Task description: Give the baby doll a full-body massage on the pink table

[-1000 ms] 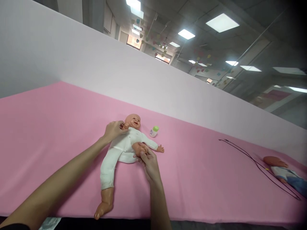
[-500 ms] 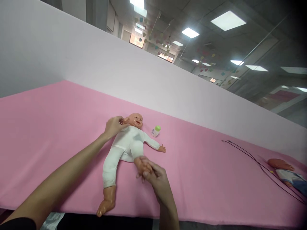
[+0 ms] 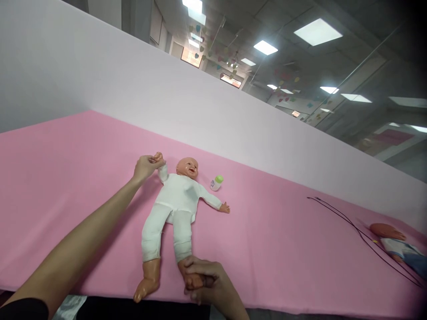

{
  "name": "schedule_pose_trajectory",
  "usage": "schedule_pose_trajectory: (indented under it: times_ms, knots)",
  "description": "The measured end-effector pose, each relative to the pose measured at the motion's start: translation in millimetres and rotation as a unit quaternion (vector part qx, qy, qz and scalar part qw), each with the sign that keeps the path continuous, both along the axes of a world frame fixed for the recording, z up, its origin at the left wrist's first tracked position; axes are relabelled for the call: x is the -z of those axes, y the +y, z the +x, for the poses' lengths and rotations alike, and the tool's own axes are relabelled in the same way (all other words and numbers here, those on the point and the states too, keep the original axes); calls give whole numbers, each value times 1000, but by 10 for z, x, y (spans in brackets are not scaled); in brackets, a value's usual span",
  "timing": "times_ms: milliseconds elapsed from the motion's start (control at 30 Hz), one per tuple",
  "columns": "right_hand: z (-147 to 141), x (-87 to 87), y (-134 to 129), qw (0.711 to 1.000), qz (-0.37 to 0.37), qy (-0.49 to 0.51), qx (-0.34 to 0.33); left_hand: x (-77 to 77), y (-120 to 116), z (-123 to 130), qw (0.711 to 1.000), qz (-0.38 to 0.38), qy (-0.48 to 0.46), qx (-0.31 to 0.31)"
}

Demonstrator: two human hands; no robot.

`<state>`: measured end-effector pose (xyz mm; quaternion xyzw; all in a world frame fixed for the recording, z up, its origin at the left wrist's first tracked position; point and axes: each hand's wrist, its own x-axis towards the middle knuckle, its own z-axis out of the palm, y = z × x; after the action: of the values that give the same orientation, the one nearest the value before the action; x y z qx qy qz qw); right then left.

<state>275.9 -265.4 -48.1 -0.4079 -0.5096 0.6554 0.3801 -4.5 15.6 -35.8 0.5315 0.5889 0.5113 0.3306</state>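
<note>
A baby doll (image 3: 179, 191) with a white cloth body lies on its back on the pink sheet (image 3: 273, 249), its head toward the wall. My left hand (image 3: 144, 168) is closed around the doll's hand at the left and holds that arm up and out from the head. My right hand (image 3: 208, 282) grips the doll's foot at the right, near the front edge, with the leg stretched out. The doll's other leg and other arm lie free on the sheet. Beside its head rests a small bottle (image 3: 216, 183) with a green cap.
A thin black cable (image 3: 350, 224) runs across the sheet at the right. Beyond it lies a second doll (image 3: 396, 244) in white and blue clothes. A pale wall panel (image 3: 213, 118) borders the back.
My left hand has moved the doll's arm outward to the left, away from its head. With my right hand the bent leg has come down toward the front edge and straightened.
</note>
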Motion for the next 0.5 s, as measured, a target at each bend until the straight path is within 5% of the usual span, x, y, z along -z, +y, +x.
schedule_pose_trajectory:
  times_ms: [100,300,400,500]
  knots:
    - [-39,-5,38,1000,-12,23,7,-52,-53,46,999,24,22,27]
    - [-268,-238,676,985,87,-12,148,-112,-418,561,948,73,293,104]
    - [-373,-175,955,981,84,-5,174,-79,-488,673,922,73,368,98]
    - [-316,-60,888,979,69,43,188,-95,-425,577,916,58,387,91]
